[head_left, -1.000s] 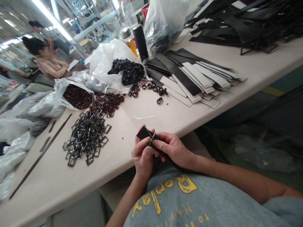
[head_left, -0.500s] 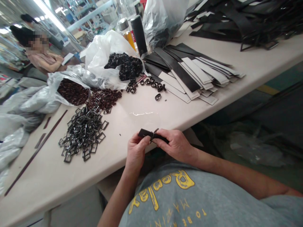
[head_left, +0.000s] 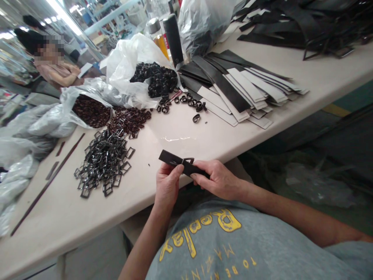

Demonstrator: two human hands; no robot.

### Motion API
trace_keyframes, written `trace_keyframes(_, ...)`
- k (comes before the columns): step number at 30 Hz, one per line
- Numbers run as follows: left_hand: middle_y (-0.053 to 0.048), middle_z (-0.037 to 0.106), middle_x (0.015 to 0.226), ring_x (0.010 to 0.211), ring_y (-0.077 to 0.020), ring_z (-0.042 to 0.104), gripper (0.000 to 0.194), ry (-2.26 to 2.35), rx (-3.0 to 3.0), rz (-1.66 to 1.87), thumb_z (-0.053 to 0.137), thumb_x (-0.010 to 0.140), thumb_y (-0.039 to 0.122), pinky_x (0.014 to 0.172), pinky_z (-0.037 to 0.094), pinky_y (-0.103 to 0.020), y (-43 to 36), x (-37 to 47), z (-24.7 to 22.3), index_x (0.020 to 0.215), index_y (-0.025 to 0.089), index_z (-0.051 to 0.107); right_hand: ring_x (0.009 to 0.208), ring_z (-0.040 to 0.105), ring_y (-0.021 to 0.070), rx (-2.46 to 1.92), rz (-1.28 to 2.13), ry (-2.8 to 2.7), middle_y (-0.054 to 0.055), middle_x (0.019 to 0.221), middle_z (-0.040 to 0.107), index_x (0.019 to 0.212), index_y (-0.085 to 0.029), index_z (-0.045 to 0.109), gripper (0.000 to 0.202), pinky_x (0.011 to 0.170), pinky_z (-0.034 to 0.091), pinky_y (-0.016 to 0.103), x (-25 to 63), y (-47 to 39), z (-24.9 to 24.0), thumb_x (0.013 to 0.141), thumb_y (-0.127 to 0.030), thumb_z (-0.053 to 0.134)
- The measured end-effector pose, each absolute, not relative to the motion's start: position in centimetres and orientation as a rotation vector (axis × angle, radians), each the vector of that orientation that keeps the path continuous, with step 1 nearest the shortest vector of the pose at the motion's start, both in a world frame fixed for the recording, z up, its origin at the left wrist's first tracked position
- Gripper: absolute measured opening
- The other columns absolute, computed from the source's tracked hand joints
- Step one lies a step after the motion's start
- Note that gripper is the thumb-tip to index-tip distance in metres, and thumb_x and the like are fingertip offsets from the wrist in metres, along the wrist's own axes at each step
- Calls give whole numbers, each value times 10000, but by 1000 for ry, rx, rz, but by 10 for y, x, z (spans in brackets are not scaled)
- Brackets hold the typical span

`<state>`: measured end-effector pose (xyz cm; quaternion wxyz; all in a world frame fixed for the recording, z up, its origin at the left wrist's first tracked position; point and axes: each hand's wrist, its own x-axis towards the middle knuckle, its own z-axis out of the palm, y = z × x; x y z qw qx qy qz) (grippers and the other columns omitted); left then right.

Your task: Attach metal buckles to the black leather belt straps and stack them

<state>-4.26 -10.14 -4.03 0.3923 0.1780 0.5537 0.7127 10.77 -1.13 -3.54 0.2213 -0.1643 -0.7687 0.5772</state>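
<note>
A black strap (head_left: 167,156) is held in front of me at the table's near edge, pinched by both hands. Around its middle sits a dark metal buckle (head_left: 189,160), its frame standing up from the strap. My left hand (head_left: 168,182) grips the strap with the thumb on top, close to the buckle. Closed on the strap's other side is my right hand (head_left: 218,179), whose fingers cover that end. Left of my hands on the table (head_left: 140,186) lies a pile of dark rectangular buckles (head_left: 101,163).
Behind the buckles are brown loops (head_left: 128,121) and an open bag of them (head_left: 92,111). Black loops (head_left: 160,79) spill from a white bag. Black straps with pale undersides (head_left: 233,89) fan out beyond my right hand, near a black bottle (head_left: 173,41). Another person (head_left: 55,72) sits far left.
The strap's free end now sticks out farther to the left past my left hand. The buckle has turned and its frame shows above the strap. The view has shifted slightly.
</note>
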Motion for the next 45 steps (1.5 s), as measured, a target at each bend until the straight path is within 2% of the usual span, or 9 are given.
trace_keyframes(13,24,710,753,590,-87,615,401,1388,385,1796,914,583,375,538,485,-181,-98,-44,-47,888,204,716,596,537,110,-399,1576,-2130,-17,683,616,853,-171,637,145,583,414,233,108,-12,-40,928,-226,526)
trace_keyframes(20,41,661,613,473,-69,558,325,1505,529,1913,896,631,393,425,429,-152,-103,-44,-43,751,179,681,589,555,98,-284,1664,-2051,-20,698,632,960,-150,668,146,581,439,218,109,-11,-42,917,-180,532)
trace_keyframes(27,54,631,584,423,-56,511,226,1736,853,1922,832,729,339,391,403,-152,-104,-42,-40,734,181,671,623,609,106,-358,1772,-1960,11,710,675,847,-144,659,224,601,477,217,103,-18,-42,958,-296,538)
trace_keyframes(30,21,694,786,529,-63,571,84,1858,1245,1891,767,805,230,452,452,-161,-106,-42,-40,847,202,700,556,594,96,-455,1888,-1857,-9,649,639,814,-156,629,253,537,469,201,100,-22,-39,955,-350,548)
trace_keyframes(34,-16,711,956,769,-121,669,165,1894,1638,1851,716,849,167,582,528,-199,-111,-42,-42,996,241,726,465,537,81,-587,2007,-1702,-40,569,559,751,-171,576,310,441,428,181,99,-26,-33,916,-433,590)
trace_keyframes(36,-46,712,1019,840,-155,678,166,1835,1650,1820,668,903,283,610,548,-229,-114,-42,-41,1044,249,749,457,526,78,-597,2012,-1668,-44,554,544,754,-169,589,327,431,419,177,99,-26,-31,902,-460,609)
trace_keyframes(40,-86,712,984,838,-184,679,554,1556,1243,1787,367,1002,556,675,574,-284,-116,-42,-31,921,221,801,476,536,85,-596,1930,-1718,-34,571,563,805,-152,642,312,453,431,186,102,-23,-31,905,-446,615)
trace_keyframes(43,-88,713,1120,1027,-227,667,344,1436,1054,1607,621,901,524,824,569,-302,-117,-44,-20,954,236,801,504,554,91,-540,1818,-1832,-29,601,590,835,-152,660,254,492,437,198,107,-19,-30,928,-380,595)
trace_keyframes(45,-91,656,1311,1173,-275,619,492,1320,969,1426,789,756,527,916,550,-335,-118,-46,-15,1177,277,741,543,565,96,-475,1707,-1946,-23,631,615,844,-156,672,202,536,433,207,110,-16,-27,934,-314,585)
